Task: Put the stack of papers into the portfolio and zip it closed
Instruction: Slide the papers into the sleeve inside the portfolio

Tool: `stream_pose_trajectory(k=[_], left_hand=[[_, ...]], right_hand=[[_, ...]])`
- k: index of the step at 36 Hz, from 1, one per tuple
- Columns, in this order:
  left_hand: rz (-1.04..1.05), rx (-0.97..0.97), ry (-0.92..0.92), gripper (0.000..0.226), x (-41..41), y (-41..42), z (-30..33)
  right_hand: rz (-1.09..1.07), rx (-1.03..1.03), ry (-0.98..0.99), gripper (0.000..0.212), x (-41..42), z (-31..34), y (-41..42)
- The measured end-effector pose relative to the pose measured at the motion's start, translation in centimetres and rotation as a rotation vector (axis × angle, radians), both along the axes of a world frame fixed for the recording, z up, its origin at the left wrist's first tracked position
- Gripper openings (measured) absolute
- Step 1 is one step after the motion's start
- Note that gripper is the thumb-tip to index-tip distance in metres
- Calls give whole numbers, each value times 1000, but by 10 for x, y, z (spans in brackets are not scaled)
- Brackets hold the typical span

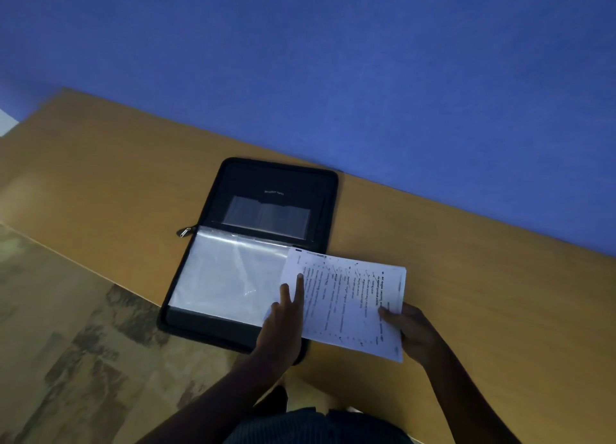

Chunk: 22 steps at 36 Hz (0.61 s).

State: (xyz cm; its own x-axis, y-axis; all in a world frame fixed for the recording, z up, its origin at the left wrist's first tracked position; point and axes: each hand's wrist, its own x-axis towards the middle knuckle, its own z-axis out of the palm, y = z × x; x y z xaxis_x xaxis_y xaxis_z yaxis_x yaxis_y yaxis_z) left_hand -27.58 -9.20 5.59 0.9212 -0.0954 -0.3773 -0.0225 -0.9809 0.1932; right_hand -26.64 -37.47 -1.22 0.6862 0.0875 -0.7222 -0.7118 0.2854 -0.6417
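Observation:
A black zip portfolio lies open on the wooden table, its clear plastic sleeves spread over the near half. A stack of printed papers rests half on the portfolio's right edge, half on the table. My left hand lies on the stack's left side with two fingers stretched flat on the top sheet. My right hand grips the stack's near right corner, thumb on top. The zipper pull sticks out at the portfolio's left side, by the fold.
The wooden table runs against a blue wall. Its near edge crosses diagonally at the left, with patterned floor below. The portfolio's near left corner overhangs that edge slightly.

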Motion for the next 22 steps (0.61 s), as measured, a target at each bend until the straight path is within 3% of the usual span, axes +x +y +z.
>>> stream_pose_trajectory(k=[4,22], left_hand=[[-14,-17,27,109,-3,-5,1],[77,-61,111,82,0,-16,-5]], right_hand=[[19,11,6,34,7,-4,3],[101,52,-12,36,35,-9,61]])
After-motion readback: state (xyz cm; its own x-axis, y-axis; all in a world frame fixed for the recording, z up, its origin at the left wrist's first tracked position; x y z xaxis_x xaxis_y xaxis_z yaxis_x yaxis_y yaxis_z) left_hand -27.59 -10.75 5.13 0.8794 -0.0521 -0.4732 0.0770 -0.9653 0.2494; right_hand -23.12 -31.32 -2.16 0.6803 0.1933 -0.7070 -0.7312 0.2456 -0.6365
